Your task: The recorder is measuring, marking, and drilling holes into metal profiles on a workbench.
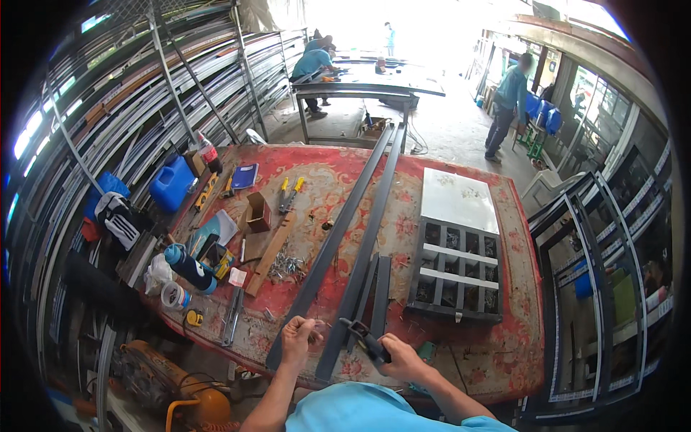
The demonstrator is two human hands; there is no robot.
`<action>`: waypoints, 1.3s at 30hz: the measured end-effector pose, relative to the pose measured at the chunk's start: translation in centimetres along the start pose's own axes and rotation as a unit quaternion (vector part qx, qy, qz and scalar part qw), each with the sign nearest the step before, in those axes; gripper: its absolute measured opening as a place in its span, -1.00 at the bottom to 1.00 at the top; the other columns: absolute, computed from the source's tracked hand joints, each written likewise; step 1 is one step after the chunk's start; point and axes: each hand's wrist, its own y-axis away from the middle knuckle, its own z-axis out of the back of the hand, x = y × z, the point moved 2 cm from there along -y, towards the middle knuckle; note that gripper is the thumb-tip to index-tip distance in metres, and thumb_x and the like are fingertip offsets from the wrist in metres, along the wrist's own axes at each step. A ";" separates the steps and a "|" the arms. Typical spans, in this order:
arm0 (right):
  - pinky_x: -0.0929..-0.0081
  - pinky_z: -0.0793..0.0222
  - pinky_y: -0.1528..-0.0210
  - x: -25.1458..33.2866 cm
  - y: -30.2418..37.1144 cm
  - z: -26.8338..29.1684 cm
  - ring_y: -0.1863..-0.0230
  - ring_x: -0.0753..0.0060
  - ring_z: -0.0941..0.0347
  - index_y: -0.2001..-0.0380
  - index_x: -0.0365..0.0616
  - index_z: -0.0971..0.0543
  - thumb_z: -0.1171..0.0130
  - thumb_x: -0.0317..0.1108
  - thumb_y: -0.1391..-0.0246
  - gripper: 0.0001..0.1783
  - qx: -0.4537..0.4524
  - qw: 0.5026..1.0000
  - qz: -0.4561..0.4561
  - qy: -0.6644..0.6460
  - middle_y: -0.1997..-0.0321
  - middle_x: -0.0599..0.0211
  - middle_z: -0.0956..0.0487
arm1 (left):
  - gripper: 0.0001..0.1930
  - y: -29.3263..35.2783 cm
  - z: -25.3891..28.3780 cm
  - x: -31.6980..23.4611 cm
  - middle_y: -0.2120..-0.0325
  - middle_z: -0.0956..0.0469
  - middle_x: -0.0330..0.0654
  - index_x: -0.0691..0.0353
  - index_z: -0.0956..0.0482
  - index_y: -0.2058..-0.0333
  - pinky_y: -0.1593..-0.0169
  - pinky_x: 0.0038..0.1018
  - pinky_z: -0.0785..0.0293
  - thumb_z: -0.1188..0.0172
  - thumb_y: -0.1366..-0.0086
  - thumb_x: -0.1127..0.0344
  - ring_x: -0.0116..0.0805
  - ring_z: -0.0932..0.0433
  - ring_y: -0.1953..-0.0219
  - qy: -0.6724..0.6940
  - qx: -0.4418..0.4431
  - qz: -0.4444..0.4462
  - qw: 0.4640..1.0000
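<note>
My right hand (403, 360) is wrapped round a black hand tool (373, 347) with a hooked-looking head; its exact kind I cannot make out. The tool's head is over one of two long dark grey metal profiles (374, 216), which run lengthwise across the table and past its far edge. My left hand (296, 341) is closed in a pinch over the near end of the other long profile (327, 266). Whatever lies between its fingertips is too small to name. Two shorter dark profiles (381, 295) lie beside the long ones, close to the tool.
The table (518, 345) has a red patterned cloth. Right: a compartmented box (457, 270) of hardware. Left: a wooden strip (272, 252), loose screws (288, 267), a blue bottle (191, 268), a tape measure (194, 317). Metal frames (597, 288) stand right; people work beyond.
</note>
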 end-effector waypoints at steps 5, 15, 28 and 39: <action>0.28 -0.37 0.16 1.0 -0.8 -1.8 0.18 0.01 -0.44 0.25 -0.24 -0.46 -0.23 -0.49 0.17 -0.68 0.005 0.997 0.056 -0.049 0.21 0.11 -0.41 | -0.83 0.3 -1.8 -2.2 0.38 -0.62 -0.14 0.18 -0.43 0.45 0.49 -0.59 -0.48 -0.10 -0.33 0.31 -0.49 -0.57 0.53 0.027 -0.015 -0.003 1.000; 0.64 -0.28 0.05 3.1 -3.2 -1.3 0.15 0.61 -0.38 0.09 -0.30 -0.47 0.05 -0.73 0.23 -0.50 -0.011 0.960 0.031 -0.280 0.21 0.40 -0.50 | -0.87 0.5 -3.8 -5.3 0.34 -0.61 -0.10 0.18 -0.39 0.40 0.30 -0.43 -0.64 -0.07 -0.33 0.34 -0.34 -0.66 0.38 0.066 0.041 -0.008 0.997; 0.52 -0.33 -0.11 0.9 -2.6 -2.3 0.01 0.53 -0.46 -0.01 -0.35 -0.43 0.13 -0.75 0.21 -0.42 0.008 0.970 0.025 -0.242 0.10 0.33 -0.53 | -0.87 2.0 -3.1 -5.2 0.37 -0.61 -0.13 0.15 -0.40 0.42 0.29 -0.42 -0.64 -0.07 -0.34 0.34 -0.32 -0.67 0.43 0.124 0.035 -0.007 0.992; 0.62 -0.28 0.06 1.7 -3.0 -1.5 0.16 0.52 -0.41 0.04 -0.27 -0.48 0.10 -0.72 0.27 -0.41 0.030 0.973 0.003 -0.227 0.22 0.31 -0.51 | -0.86 1.6 -2.2 -4.7 0.37 -0.60 -0.17 0.14 -0.39 0.41 0.40 -0.52 -0.56 -0.10 -0.34 0.31 -0.39 -0.65 0.47 0.034 0.037 -0.018 0.999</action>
